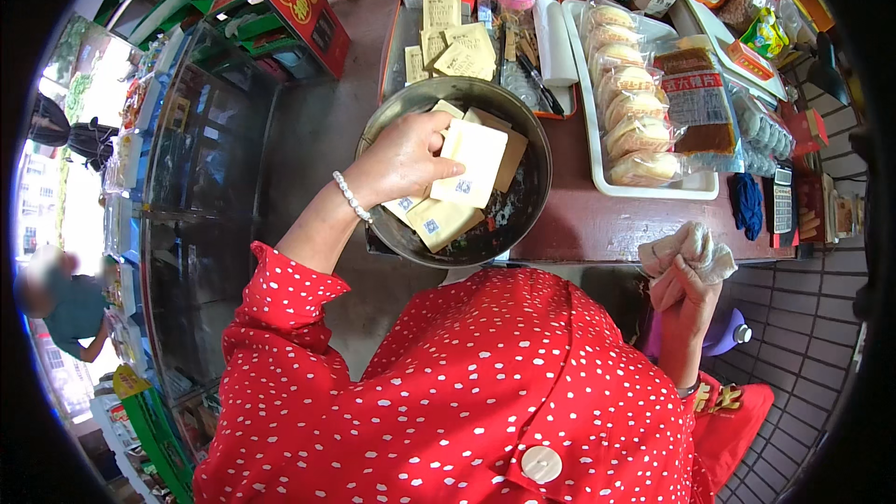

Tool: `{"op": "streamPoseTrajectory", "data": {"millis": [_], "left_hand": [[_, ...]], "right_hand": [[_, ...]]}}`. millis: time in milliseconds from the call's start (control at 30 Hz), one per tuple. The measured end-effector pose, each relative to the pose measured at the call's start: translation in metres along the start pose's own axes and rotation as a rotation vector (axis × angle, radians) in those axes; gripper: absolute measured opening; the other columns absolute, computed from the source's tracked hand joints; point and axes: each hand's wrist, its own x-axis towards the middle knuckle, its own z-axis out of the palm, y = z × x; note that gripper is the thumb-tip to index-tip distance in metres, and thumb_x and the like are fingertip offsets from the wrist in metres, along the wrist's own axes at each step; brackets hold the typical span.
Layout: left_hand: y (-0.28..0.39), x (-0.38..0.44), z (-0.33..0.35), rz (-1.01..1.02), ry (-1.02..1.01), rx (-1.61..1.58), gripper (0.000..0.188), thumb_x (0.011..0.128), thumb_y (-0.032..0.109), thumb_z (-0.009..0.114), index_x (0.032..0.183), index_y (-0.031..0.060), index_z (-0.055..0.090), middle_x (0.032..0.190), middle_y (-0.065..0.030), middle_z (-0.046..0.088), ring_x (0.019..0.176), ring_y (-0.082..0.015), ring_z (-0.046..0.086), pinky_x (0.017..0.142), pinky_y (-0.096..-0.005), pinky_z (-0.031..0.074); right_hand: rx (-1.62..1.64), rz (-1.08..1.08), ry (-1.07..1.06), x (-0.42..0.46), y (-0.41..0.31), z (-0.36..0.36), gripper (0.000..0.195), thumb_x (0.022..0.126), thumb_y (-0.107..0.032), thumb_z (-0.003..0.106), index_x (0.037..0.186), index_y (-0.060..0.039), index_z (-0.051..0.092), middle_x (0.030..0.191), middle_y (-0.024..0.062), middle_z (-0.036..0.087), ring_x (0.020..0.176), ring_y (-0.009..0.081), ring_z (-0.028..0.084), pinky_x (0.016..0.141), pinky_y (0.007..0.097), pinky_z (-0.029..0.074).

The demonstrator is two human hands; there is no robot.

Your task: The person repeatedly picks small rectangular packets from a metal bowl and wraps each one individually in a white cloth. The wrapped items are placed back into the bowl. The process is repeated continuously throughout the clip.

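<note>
Over a round metal pan (537,213), my left hand (402,154) pinches a flat cream paper packet (472,161) that bears a printed code. More such packets (442,222) lie loosely in the pan beneath it, and a brown one (513,159) shows at the right. My right hand (689,294) grips a bunched pale cloth (686,252) out to the right, beyond the table's front edge. Just behind the pan, several similar packets (465,52) are heaped in a tray (387,80) with red edges.
On the table (560,231), a white tray (595,178) holds wrapped round pastries (633,112). Around it are a brown food pouch (689,98), a paper roll (558,42), a blue cloth (746,205) and a calculator (782,203). A glass display case (203,154) stands left; a person (73,308) is beyond it.
</note>
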Motion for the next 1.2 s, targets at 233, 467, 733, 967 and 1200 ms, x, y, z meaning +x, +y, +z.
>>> {"op": "streamPoseTrajectory", "data": {"millis": [233,467,733,967,1200], "left_hand": [[-0.010,0.029,0.007,0.055,-0.134,0.604,0.020,0.074,0.006,0.061,0.088,-0.0030,0.050,0.064,-0.0103,0.056,0.060,-0.0141,0.056,0.054,-0.0307,0.041],[-0.028,0.047,0.012,0.249,-0.067,0.699,0.026,0.069,0.013,0.065,0.071,-0.0005,0.043,0.058,-0.0134,0.048,0.056,-0.0297,0.050,0.054,-0.0394,0.038],[-0.024,0.052,0.004,-0.079,-0.191,0.410,0.018,0.067,0.007,0.067,0.071,-0.0040,0.053,0.061,-0.0121,0.058,0.050,-0.0170,0.057,0.048,-0.0303,0.043],[-0.030,0.053,0.007,-0.120,-0.167,0.371,0.016,0.071,0.007,0.063,0.080,-0.0056,0.058,0.060,-0.0122,0.058,0.052,-0.0162,0.057,0.049,-0.0296,0.045],[-0.028,0.053,0.010,0.150,-0.129,0.760,0.014,0.068,0.009,0.064,0.073,-0.0025,0.057,0.058,-0.0132,0.059,0.053,-0.0200,0.061,0.053,-0.0321,0.046]], "right_hand": [[-0.033,0.022,0.000,-0.007,0.006,-0.012,0.043,0.067,0.009,0.057,0.109,0.0006,0.047,0.095,0.0097,0.056,0.084,0.0187,0.057,0.076,0.0324,0.046],[-0.107,0.020,0.080,-0.022,0.010,0.002,0.035,0.066,0.009,0.056,0.099,-0.0011,0.048,0.090,0.0090,0.055,0.076,0.0181,0.057,0.069,0.0311,0.046],[-0.169,0.092,0.059,-0.027,0.015,-0.010,0.036,0.066,0.008,0.057,0.100,-0.0005,0.049,0.091,0.0085,0.056,0.082,0.0180,0.057,0.073,0.0305,0.047],[-0.131,0.080,0.108,-0.035,0.007,0.019,0.028,0.068,0.010,0.057,0.094,0.0023,0.051,0.071,0.0068,0.056,0.055,0.0134,0.054,0.049,0.0253,0.043],[-0.144,0.080,0.115,-0.041,0.007,0.023,0.026,0.067,0.010,0.057,0.091,0.0014,0.052,0.074,0.0074,0.056,0.058,0.0156,0.055,0.052,0.0271,0.044]]}}
